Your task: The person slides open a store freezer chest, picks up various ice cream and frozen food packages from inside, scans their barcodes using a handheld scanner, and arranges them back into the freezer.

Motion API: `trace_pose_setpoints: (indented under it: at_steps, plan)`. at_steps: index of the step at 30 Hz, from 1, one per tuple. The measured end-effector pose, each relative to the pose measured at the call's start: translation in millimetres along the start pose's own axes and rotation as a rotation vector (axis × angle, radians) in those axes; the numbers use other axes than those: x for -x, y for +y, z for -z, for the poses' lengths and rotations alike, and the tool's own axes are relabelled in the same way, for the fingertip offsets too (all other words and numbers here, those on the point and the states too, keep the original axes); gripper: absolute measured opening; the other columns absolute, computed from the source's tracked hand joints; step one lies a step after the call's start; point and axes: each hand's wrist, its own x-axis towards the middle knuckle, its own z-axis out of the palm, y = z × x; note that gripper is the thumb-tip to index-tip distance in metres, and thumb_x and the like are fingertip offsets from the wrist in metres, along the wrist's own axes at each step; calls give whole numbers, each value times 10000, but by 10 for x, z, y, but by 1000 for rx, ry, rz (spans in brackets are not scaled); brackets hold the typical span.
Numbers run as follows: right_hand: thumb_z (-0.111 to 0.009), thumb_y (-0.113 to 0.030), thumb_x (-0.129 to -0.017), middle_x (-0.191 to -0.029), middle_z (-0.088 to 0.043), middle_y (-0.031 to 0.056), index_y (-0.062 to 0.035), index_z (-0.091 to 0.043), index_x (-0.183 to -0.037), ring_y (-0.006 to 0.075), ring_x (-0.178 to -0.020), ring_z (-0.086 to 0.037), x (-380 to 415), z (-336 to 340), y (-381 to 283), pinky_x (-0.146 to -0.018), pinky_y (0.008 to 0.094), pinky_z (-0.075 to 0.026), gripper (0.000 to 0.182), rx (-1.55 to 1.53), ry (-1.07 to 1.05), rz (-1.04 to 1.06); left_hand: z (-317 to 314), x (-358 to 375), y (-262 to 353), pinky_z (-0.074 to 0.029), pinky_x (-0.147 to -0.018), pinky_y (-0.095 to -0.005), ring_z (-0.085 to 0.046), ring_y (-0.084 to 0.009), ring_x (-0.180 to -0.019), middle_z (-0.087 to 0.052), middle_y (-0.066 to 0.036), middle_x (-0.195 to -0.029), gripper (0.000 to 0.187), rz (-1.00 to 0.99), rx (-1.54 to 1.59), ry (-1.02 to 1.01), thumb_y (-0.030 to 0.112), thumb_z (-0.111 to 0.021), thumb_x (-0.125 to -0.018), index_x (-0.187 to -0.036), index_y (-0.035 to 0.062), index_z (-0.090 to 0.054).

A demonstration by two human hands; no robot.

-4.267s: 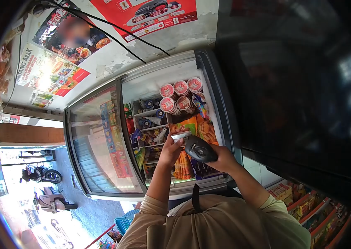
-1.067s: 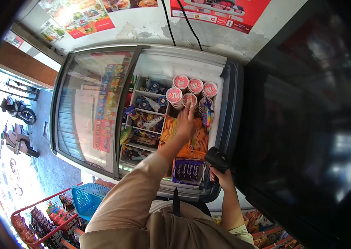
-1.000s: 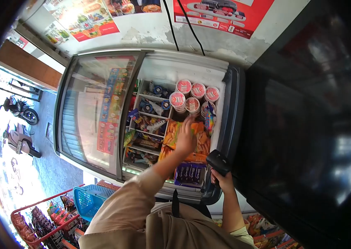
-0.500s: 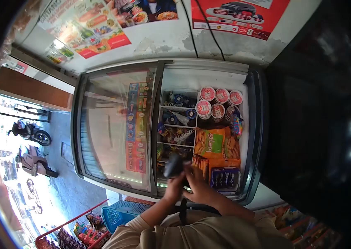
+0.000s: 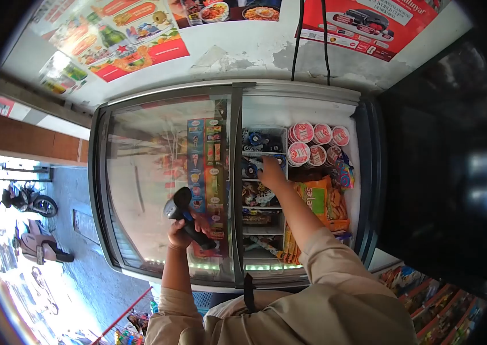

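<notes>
A black handheld barcode scanner (image 5: 181, 202) is in my left hand (image 5: 181, 234), whose fingers wrap round its handle above the closed glass lid. My right hand (image 5: 272, 174) reaches down through the open side of the chest freezer (image 5: 327, 112), thumb and forefinger apart over a compartment of blue-wrapped ice cream cones (image 5: 249, 167). Whether the fingertips touch a wrapper is hard to see. Pink-lidded ice cream cups (image 5: 301, 131) stand stacked to the right of that hand. Orange snack bags (image 5: 318, 195) lie nearer to me, partly behind my right forearm.
The glass lid (image 5: 145, 172) covers the freezer's left half. Posters (image 5: 140, 52) and two black cables (image 5: 297, 46) are on the wall behind. A large dark panel (image 5: 439, 155) stands at right, packaged goods on shelves (image 5: 433, 293) below it. Motorbikes (image 5: 25, 198) are outside at left.
My hands have separated. The left has carried the scanner leftward over the glass lid, while the right has gone forward into the freezer's cone compartment. The view has shifted slightly.
</notes>
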Motion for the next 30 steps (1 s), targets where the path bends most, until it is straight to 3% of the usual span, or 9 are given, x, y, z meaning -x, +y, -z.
trace_pose_setpoints:
  at_steps: [4, 11, 14, 16, 17, 19, 26, 28, 30]
  plan:
    - [-609, -130, -730, -1116, -536, 164, 0, -516, -1135, 302, -1083, -482, -58, -233, -55, -931, 426, -363, 435, 489, -134, 22, 153, -83, 41, -492, -685, -424, -556, -312, -629, -494, -108, -589, 354, 125, 115, -185, 320, -628, -703, -871, 47, -476]
    - [-648, -158, -727, -1080, -551, 116, -48, -566, -1065, 247, -1080, -478, -202, -56, -79, -897, 394, -359, 365, 627, -201, -10, 481, -82, 20, -496, -705, -432, -566, -331, -599, -521, -110, -558, 284, 204, 277, -185, 278, -648, -685, -801, 73, -489]
    - [-689, -114, -702, -1029, -575, 113, -43, -579, -1048, 265, -1036, -518, -67, 321, -177, -877, 401, -389, 371, 431, -95, 89, 302, -158, 65, -496, -684, -418, -570, -331, -585, -530, -117, -557, 280, 179, 298, -250, 278, -657, -675, -781, 77, -493]
    - [-744, -124, -659, -958, -604, 68, -32, -592, -992, 239, -928, -566, 44, 492, -91, -787, 369, -443, 377, -93, 186, 47, 440, -91, 9, -494, -676, -411, -566, -330, -572, -535, -116, -559, 274, 163, 314, -184, 272, -662, -672, -778, 82, -495]
    - [-744, -124, -659, -958, -604, 68, -32, -592, -992, 239, -928, -566, 100, 571, -15, -787, 369, -443, 377, -90, 179, 48, 481, -73, -10, -494, -675, -411, -565, -328, -579, -533, -114, -560, 274, 154, 317, -183, 270, -663, -672, -779, 83, -494]
    - [-767, -151, -698, -972, -625, 71, -13, -575, -1045, 193, -861, -602, 221, 749, 105, -727, 336, -476, 420, -835, 117, -302, 526, -59, -30, -494, -675, -412, -564, -325, -594, -530, -110, -561, 273, 137, 319, -189, 268, -663, -673, -782, 85, -493]
    - [-681, -278, -819, -911, -625, 41, -42, -573, -996, 109, -804, -594, 866, 1070, 104, -606, 247, -460, 315, -1458, 207, -641, 210, -129, -37, -476, -672, -400, -551, -310, -674, -521, -84, -584, 274, 95, 297, -200, 258, -664, -675, -802, 95, -484]
    - [-656, -287, -836, -911, -627, 59, -37, -570, -986, 126, -792, -606, 1012, 1082, 15, -598, 252, -475, 304, -1568, 188, -632, 65, -78, -48, -448, -692, -397, -537, -302, -750, -511, -63, -617, 285, 33, 235, -34, 256, -663, -676, -823, 99, -476]
    - [-606, -306, -870, -910, -633, 94, -28, -564, -965, 159, -767, -631, 1144, 1094, -97, -582, 263, -504, 297, -1774, 134, -612, -35, -48, -64, -420, -717, -401, -539, -305, -843, -499, -42, -624, 274, 30, 195, -58, 265, -670, -660, -784, 98, -492]
